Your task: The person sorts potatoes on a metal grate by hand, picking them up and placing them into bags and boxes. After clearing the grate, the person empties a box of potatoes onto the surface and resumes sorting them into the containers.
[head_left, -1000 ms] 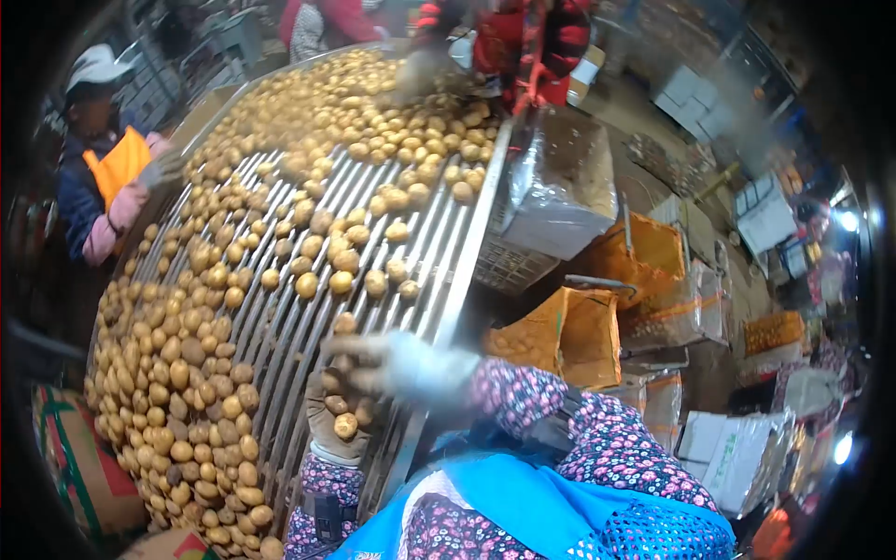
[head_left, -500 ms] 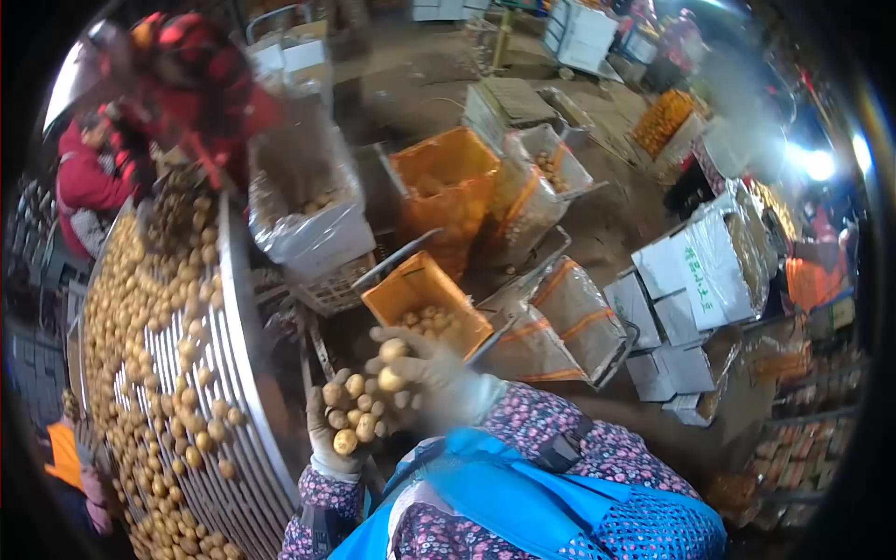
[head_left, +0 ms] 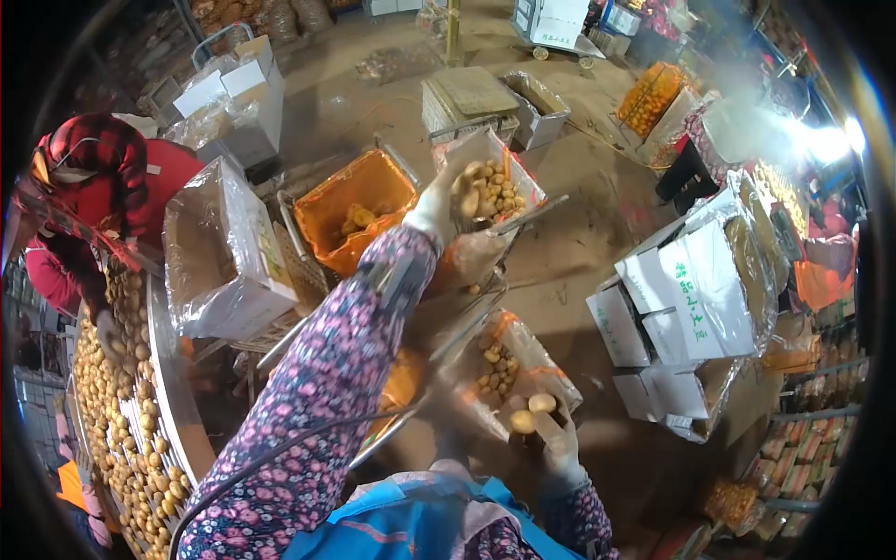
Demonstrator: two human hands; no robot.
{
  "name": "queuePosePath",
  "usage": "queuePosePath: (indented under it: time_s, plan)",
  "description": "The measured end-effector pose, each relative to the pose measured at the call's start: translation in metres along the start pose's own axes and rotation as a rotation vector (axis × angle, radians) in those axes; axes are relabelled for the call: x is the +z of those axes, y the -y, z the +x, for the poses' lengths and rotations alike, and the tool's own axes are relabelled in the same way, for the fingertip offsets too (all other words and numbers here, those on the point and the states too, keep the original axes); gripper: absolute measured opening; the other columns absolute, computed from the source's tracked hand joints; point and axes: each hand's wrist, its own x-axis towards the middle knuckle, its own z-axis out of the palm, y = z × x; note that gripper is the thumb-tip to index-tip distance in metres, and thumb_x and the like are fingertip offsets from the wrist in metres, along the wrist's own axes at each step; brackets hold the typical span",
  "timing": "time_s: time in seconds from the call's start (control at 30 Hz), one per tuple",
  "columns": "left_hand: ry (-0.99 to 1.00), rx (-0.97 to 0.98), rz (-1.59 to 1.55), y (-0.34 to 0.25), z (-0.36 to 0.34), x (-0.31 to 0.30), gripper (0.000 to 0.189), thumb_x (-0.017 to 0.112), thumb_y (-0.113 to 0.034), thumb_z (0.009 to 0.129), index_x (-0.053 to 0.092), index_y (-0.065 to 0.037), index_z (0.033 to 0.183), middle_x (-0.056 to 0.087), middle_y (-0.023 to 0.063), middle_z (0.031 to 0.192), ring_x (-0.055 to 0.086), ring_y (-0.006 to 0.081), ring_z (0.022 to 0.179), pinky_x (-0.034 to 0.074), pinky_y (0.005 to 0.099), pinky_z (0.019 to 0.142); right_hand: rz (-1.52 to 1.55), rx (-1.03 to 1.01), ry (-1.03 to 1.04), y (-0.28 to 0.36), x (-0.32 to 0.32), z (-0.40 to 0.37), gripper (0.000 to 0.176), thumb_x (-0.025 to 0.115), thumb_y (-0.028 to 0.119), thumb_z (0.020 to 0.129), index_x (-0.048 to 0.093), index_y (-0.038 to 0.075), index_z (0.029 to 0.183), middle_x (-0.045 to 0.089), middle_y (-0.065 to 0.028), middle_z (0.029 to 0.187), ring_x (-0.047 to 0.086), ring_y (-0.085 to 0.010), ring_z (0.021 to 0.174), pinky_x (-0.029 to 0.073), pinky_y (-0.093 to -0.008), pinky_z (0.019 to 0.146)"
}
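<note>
My gloved left hand (head_left: 439, 203) reaches out over a plastic-lined box (head_left: 534, 191) at upper middle. Its fingers curl around potatoes (head_left: 469, 194), partly blurred, beside the potatoes lying in that box. My gloved right hand (head_left: 557, 439) is low and nearer to my body, closed on a few potatoes (head_left: 524, 422). It is beside the near edge of another lined container (head_left: 546, 359), which has potatoes in it. An orange-lined crate (head_left: 313, 219) with some potatoes stands left of my left forearm. My left sleeve partly hides a second orange-lined crate (head_left: 401, 383).
A slatted sorting table (head_left: 173, 373) covered with potatoes runs along the left, where a co-worker in red (head_left: 140, 177) leans over it. A white lined carton (head_left: 224, 271) stands beside it. Stacked white cartons (head_left: 691, 299) are at right. A closed box (head_left: 467, 98) is farther back.
My left hand has moved from beside the sorting table far forward to the upper box. My right hand has moved right and down, still with potatoes. The view has shifted to the right.
</note>
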Motion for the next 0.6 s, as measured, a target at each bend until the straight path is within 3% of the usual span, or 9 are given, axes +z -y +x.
queuePosePath:
  time_s: [0.07, 0.17, 0.27, 0.33, 0.4, 0.47, 0.5, 0.53, 0.6]
  plan:
    - [-0.278, -0.023, 0.106, -0.001, 0.024, 0.014, 0.038, 0.054, -0.047, 0.096, 0.059, -0.013, 0.113, 0.066, 0.0062, 0.087, 0.067, 0.0263, 0.074, 0.056, 0.0536, 0.072, 0.076, 0.079, -0.023, -0.002, -0.017, -0.002, 0.045, 0.064, 0.02, 0.093, 0.049, 0.017, 0.135, 0.063, -0.007, 0.11, 0.063, -0.0156, 0.084, 0.049, -0.0278, 0.054]
    - [-0.258, -0.019, 0.159, 0.024, 0.03, -0.036, 0.039, 0.053, -0.045, 0.096, 0.058, -0.01, 0.114, 0.066, 0.0089, 0.088, 0.066, 0.0279, 0.078, 0.055, 0.0526, 0.076, 0.601, 0.402, -0.156, 0.02, -0.022, 0.012, 0.044, 0.062, 0.018, 0.095, 0.048, 0.016, 0.136, 0.064, -0.0074, 0.111, 0.062, -0.0145, 0.078, 0.048, -0.0265, 0.051]
    - [-0.305, -0.197, -0.071, 0.048, -0.052, -0.075, 0.035, 0.053, -0.038, 0.097, 0.059, -0.005, 0.107, 0.066, 0.0144, 0.094, 0.065, 0.0321, 0.087, 0.054, 0.0491, 0.08, 0.577, 0.4, -0.119, 0.027, -0.022, 0.053, 0.038, 0.062, 0.019, 0.096, 0.051, 0.015, 0.132, 0.064, -0.0084, 0.108, 0.061, -0.0147, 0.068, 0.046, -0.0253, 0.047]
    - [-0.073, -0.257, -0.236, 0.06, -0.121, -0.118, 0.026, 0.056, -0.031, 0.095, 0.061, -0.008, 0.105, 0.067, 0.0107, 0.095, 0.065, 0.0314, 0.088, 0.054, 0.0479, 0.079, 0.541, 0.374, -0.045, 0.035, -0.019, 0.095, 0.041, 0.064, 0.022, 0.096, 0.05, 0.014, 0.134, 0.065, -0.0081, 0.1, 0.06, -0.0162, 0.063, 0.046, -0.0268, 0.045]
    - [-0.372, -0.22, -0.131, 0.069, -0.191, -0.124, 0.021, 0.057, -0.03, 0.095, 0.064, -0.014, 0.106, 0.069, 0.0095, 0.102, 0.066, 0.0296, 0.09, 0.054, 0.047, 0.079, 0.453, 0.184, -0.029, 0.029, -0.013, 0.158, 0.028, 0.068, 0.029, 0.093, 0.059, 0.013, 0.114, 0.065, -0.0043, 0.094, 0.062, -0.0143, 0.065, 0.046, -0.0243, 0.049]
    - [-0.712, -0.376, -0.015, 0.044, -0.269, -0.083, 0.032, 0.059, -0.028, 0.095, 0.06, -0.013, 0.124, 0.067, 0.0109, 0.113, 0.065, 0.0278, 0.093, 0.054, 0.0472, 0.083, 0.238, 0.086, 0.051, 0.038, -0.013, 0.232, 0.045, 0.068, 0.034, 0.093, 0.052, 0.012, 0.129, 0.061, -0.0009, 0.099, 0.053, -0.0069, 0.062, 0.046, -0.02, 0.052]
    - [-0.543, -0.185, -0.176, 0.084, -0.295, -0.157, 0.034, 0.06, -0.027, 0.096, 0.058, -0.01, 0.126, 0.066, 0.011, 0.115, 0.065, 0.0268, 0.094, 0.054, 0.046, 0.083, 0.234, 0.043, 0.051, 0.033, -0.007, 0.272, 0.028, 0.068, 0.029, 0.094, 0.057, 0.016, 0.115, 0.061, -0.0022, 0.088, 0.055, -0.0085, 0.062, 0.043, -0.02, 0.049]
    - [-0.347, -0.026, -0.366, 0.123, -0.321, -0.228, 0.037, 0.06, -0.026, 0.096, 0.056, -0.008, 0.128, 0.066, 0.0111, 0.116, 0.064, 0.0257, 0.095, 0.054, 0.0449, 0.083, 0.042, 0.048, 0.047, 0.02, -0.016, 0.315, 0.044, 0.066, 0.035, 0.094, 0.05, 0.014, 0.13, 0.063, -0.0068, 0.096, 0.059, -0.0135, 0.066, 0.046, -0.0234, 0.053]
    - [-0.55, 0.097, -0.112, 0.093, -0.394, -0.179, 0.037, 0.059, -0.025, 0.096, 0.055, -0.006, 0.128, 0.065, 0.0108, 0.115, 0.064, 0.0244, 0.094, 0.054, 0.0435, 0.083, -0.236, 0.079, -0.048, -0.023, -0.033, 0.385, 0.069, 0.06, 0.045, 0.095, 0.033, 0.012, 0.15, 0.06, -0.0137, 0.12, 0.067, -0.0263, 0.081, 0.052, -0.0342, 0.059]
